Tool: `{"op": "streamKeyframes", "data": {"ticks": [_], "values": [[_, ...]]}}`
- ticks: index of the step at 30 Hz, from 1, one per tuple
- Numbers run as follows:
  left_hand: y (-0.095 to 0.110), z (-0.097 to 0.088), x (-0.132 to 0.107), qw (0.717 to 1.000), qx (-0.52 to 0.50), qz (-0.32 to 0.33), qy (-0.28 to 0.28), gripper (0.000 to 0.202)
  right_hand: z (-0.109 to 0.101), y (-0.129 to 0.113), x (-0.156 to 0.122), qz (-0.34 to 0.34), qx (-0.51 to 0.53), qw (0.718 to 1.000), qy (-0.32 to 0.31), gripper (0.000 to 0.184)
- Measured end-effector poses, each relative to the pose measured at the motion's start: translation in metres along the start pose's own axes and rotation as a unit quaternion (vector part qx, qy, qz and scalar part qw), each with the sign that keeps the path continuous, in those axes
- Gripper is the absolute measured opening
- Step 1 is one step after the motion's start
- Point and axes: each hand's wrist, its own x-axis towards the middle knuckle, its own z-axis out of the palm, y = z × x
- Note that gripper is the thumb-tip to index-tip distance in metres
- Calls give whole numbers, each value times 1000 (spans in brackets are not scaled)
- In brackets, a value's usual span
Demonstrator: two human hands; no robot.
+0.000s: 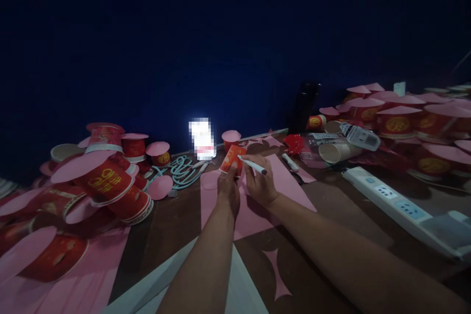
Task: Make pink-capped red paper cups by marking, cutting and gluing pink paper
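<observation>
My left hand (228, 190) is closed around a red paper cup (231, 158) with orange-gold print, tilted above a sheet of pink paper (257, 221). In my right hand (263, 185) is a white marker pen (254, 164) with a dark end. The pen's other end is at the cup's right side; whether it touches the cup I cannot tell. A curved outline (209, 181) shows on the paper left of my hands. Just behind the held cup stands another red cup with a pink paper disc (231, 135) on top.
Red cups with pink discs pile up at left (110, 176) and right (399, 120). A lit phone (201, 138) leans at the back beside a coiled teal cable (184, 174). On the right lie a power strip (386, 196), a sleeve of cups (336, 152) and a pink offcut (276, 274).
</observation>
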Motion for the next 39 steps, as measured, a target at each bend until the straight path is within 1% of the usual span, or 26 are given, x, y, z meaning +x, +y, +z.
{"op": "streamKeyframes", "data": {"ticks": [2, 6, 8, 12, 17, 22, 27, 32, 35, 39], "values": [[0, 0, 0, 1000, 4, 5, 1, 22, 0, 0, 0, -2, 2, 1000, 1, 20], [0, -1, -1, 1000, 6, 18, -15, 24, -1, -2, 1, -5, 13, 1000, 1, 20], [1, -1, -3, 1000, 7, 17, -23, 26, -1, -3, 1, 4, 15, 1000, 5, 20], [2, 0, -4, 1000, 5, 9, -19, 26, -1, -5, 1, 8, 10, 1000, 20, 19], [1, -1, -2, 1000, 1, 14, -19, 27, 0, -4, 1, -13, 1, 1000, 17, 18], [-3, -5, 3, 999, 15, 28, -15, 22, 1, -4, 0, -28, -5, 999, 16, 17], [-4, -6, 5, 1000, 7, 20, -12, 24, 2, -3, 0, -19, -19, 1000, 4, 17], [-3, -5, 3, 1000, 10, 15, -12, 24, 2, -3, 0, -19, -6, 1000, 15, 18], [-1, -3, 1, 1000, 8, 8, -5, 26, 2, -3, 1, 0, 4, 1000, 14, 19], [2, 1, -2, 1000, -20, 2, -14, 27, 2, -3, 0, 16, 14, 999, 26, 18]]}}
